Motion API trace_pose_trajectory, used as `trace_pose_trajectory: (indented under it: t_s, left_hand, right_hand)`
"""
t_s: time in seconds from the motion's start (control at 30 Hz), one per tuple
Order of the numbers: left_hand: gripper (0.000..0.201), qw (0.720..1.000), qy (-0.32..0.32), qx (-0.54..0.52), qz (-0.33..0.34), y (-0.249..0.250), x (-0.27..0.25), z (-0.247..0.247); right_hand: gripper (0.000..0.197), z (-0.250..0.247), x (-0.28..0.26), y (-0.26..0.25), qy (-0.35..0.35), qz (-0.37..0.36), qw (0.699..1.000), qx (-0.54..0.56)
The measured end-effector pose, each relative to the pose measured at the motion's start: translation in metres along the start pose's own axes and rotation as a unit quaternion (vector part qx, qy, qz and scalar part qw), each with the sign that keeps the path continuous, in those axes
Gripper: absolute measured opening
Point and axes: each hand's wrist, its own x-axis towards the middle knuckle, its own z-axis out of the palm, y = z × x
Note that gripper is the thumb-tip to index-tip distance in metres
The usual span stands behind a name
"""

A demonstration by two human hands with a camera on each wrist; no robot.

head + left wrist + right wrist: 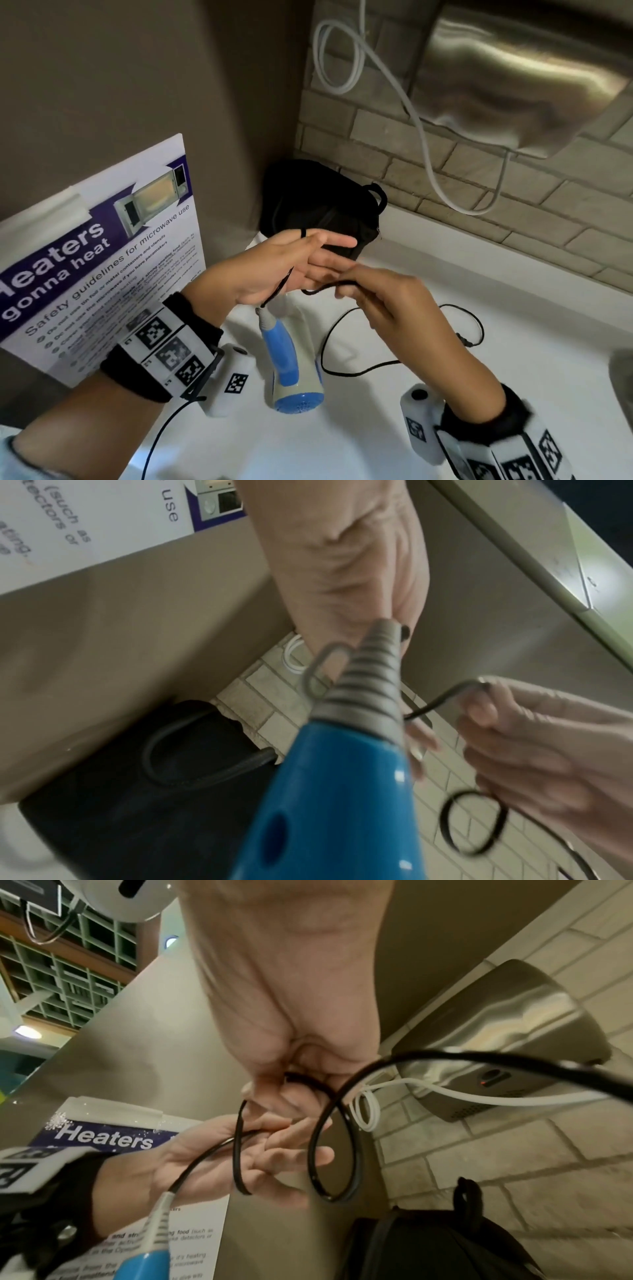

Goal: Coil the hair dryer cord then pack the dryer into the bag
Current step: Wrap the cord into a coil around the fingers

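A blue and white hair dryer is over the white counter, its handle end tilted up toward my left hand. That hand's fingers are straight, and the black cord is looped round them. My right hand pinches the cord just right of the left fingers. The rest of the cord trails in curves on the counter to its plug. A black bag sits in the back corner behind both hands. In the right wrist view the cord circles the left hand.
A microwave safety poster leans against the wall at left. A steel hand dryer with a white cable hangs on the brick wall above the counter. A grey rim shows at the right edge.
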Motion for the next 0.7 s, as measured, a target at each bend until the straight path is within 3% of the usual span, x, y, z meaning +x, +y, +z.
trace_pose_trajectory:
  t_s: [0.23,0.4,0.5,0.6,0.7]
  left_hand:
    - [0.077,0.997,-0.041,-0.051,-0.045,-0.001,-0.005,-0.014]
    - [0.057,0.991,-0.114,-0.049,-0.048,0.008,-0.013,-0.010]
    - [0.042,0.991,-0.123,-0.038,-0.041,0.014,-0.020,-0.004]
    - [0.032,0.980,-0.197,-0.019,-0.014,0.014,-0.026,-0.001]
    - [0.034,0.980,-0.194,-0.051,-0.002,0.009,-0.025,0.001]
  right_hand:
    - [0.011,-0.002,0.052,0.004,0.085,-0.023,0.996,-0.017]
    - [0.012,0.007,0.074,0.013,0.092,-0.029,0.995,0.006]
    - [0.014,0.018,0.082,0.020,0.069,-0.035,0.997,0.032]
    - [0.016,0.037,0.083,0.024,0.033,0.027,0.999,0.025]
    - [0.015,0.045,0.063,0.032,-0.042,0.092,0.983,0.157]
